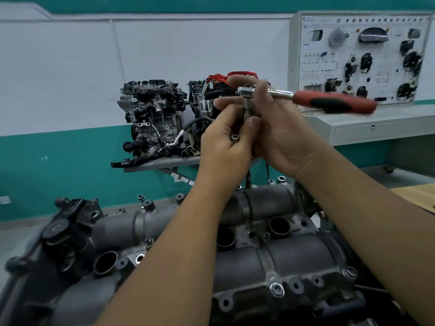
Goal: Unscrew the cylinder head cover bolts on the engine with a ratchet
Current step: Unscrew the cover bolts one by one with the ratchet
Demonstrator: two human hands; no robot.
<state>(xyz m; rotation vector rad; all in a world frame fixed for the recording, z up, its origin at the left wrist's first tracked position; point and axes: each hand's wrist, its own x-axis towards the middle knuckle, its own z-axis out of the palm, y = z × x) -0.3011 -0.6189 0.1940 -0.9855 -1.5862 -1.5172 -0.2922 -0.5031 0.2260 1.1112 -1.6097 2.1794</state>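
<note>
The grey cylinder head cover (270, 255) fills the lower part of the view, with several bolt bosses and open plug wells. Both hands are raised well above it. My right hand (282, 137) holds the ratchet (334, 102) near its metal head, the red and black handle pointing right. A socket (247, 108) hangs down from the ratchet head. My left hand (226, 147) pinches at the lower end of the socket and holds a small dark bolt with a washer (234, 138) against its palm.
Two demonstration engines (153, 118) stand on a grey shelf against the white and teal wall. A grey cabinet with a component display board (362, 60) stands at the right. A wooden surface (414, 196) lies at the right edge.
</note>
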